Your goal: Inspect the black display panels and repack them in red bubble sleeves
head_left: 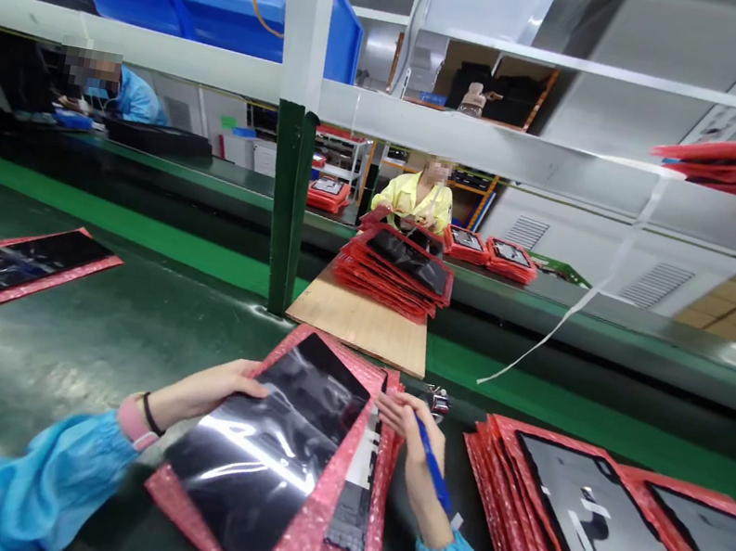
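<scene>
My left hand (237, 385) grips a glossy black screen panel (272, 448) at its left edge, thumb on top. The panel is tilted and reflects the ceiling lights. It rests on a sheet of pink bubble wrap (286, 549). Beneath and to the right, another panel (356, 490) shows its silver and dark back on more bubble wrap. My right hand (415, 439) holds a slim blue pen-like tool (431, 465), which slants back along the wrist. Its fingertips are at the right edge of the bubble wrap under the black panel; whether they pinch the wrap is unclear.
A stack of panels in red bubble wrap (552, 523) stands to my right. Another wrapped panel (16, 268) lies far left. Ahead, a wooden board (360, 321) bridges the green belt, bearing a wrapped stack (397, 271) beside a person in yellow. A green post (286, 205) rises ahead.
</scene>
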### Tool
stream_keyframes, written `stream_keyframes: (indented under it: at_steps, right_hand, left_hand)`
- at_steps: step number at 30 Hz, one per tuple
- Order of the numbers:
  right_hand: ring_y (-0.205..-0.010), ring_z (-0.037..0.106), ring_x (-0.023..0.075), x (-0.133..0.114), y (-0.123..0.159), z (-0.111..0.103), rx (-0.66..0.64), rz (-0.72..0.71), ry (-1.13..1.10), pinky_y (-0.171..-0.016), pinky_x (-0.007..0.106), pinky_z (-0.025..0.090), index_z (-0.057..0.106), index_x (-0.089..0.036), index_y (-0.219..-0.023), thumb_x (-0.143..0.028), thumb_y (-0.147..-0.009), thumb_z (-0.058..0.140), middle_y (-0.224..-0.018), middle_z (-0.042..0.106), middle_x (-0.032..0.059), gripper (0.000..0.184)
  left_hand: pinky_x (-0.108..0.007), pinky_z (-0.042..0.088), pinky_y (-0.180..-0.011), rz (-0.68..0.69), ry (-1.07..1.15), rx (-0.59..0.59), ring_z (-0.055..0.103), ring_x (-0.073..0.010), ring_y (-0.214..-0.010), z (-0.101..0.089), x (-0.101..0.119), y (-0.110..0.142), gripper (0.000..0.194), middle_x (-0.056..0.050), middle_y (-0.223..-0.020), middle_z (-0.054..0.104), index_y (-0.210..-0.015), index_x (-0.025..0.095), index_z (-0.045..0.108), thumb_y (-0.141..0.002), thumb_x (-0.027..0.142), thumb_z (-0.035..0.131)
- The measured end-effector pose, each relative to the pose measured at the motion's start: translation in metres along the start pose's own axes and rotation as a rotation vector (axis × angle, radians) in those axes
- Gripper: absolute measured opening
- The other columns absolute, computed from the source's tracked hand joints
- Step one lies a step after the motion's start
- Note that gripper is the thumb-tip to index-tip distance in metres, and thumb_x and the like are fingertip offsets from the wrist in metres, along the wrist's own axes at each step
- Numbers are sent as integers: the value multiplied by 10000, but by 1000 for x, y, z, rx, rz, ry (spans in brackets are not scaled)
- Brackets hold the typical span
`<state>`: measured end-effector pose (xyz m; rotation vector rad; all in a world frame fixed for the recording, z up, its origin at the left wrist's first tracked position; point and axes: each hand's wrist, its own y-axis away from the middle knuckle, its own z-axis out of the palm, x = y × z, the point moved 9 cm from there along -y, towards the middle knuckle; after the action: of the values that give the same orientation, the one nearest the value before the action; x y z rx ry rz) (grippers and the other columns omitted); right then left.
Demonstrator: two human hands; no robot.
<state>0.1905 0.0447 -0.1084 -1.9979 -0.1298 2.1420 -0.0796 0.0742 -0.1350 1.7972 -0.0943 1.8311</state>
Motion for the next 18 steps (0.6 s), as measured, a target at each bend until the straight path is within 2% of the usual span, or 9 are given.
stream_keyframes:
  at_steps: [2,4,6,8,11,14,18]
  right_hand:
    - [-902,721,275,5,11,-14,46,59,-41,-841,428,560,569,-191,-1009,-531,-909,455,-997,741,151,373]
    - [-821,733,275,10,22,-18,56,111,-73,-770,420,575,533,-184,-1074,-563,-905,435,-955,746,160,426]
    - [-729,734,265,15,30,-14,37,152,-97,-688,407,579,458,-193,-1179,-617,-895,392,-909,750,151,514]
    - [-626,715,243,17,36,-5,0,178,-104,-579,366,562,411,-213,-1203,-672,-878,347,-829,745,115,566]
    - [-528,643,179,18,41,10,-44,186,-53,-441,259,465,501,-218,-1017,-668,-858,407,-726,693,52,486]
    - [-470,534,115,19,46,17,-51,173,69,-419,212,369,569,-191,-829,-543,-828,577,-654,641,22,352]
    - [-470,446,104,21,52,18,-17,125,257,-483,234,335,553,-180,-623,-442,-758,673,-541,553,-8,318]
  left_hand:
    - [-302,516,-721,-30,82,28,686,-234,-767,-14,-4,11,385,-89,-877,730,-956,117,669,-648,321,775]
    - [-297,532,-726,-23,156,157,697,-243,-796,-40,-8,22,390,-81,-904,741,-965,138,684,-639,324,788]
    - [-301,551,-728,-12,216,323,705,-250,-800,-70,-16,34,403,-74,-890,747,-963,154,690,-608,305,808]
    - [-293,564,-693,-2,217,458,711,-243,-755,-100,-22,43,380,-66,-830,748,-936,160,689,-594,273,812]
    - [-265,563,-608,6,168,565,705,-218,-650,-132,-28,51,293,-54,-721,733,-864,162,671,-619,263,796]
    - [-282,568,-595,1,123,582,697,-218,-610,-146,-32,51,259,-60,-678,720,-831,162,651,-643,289,776]
    - [-365,580,-708,-10,12,539,712,-273,-746,-151,-28,43,353,-102,-760,728,-864,147,650,-620,369,777]
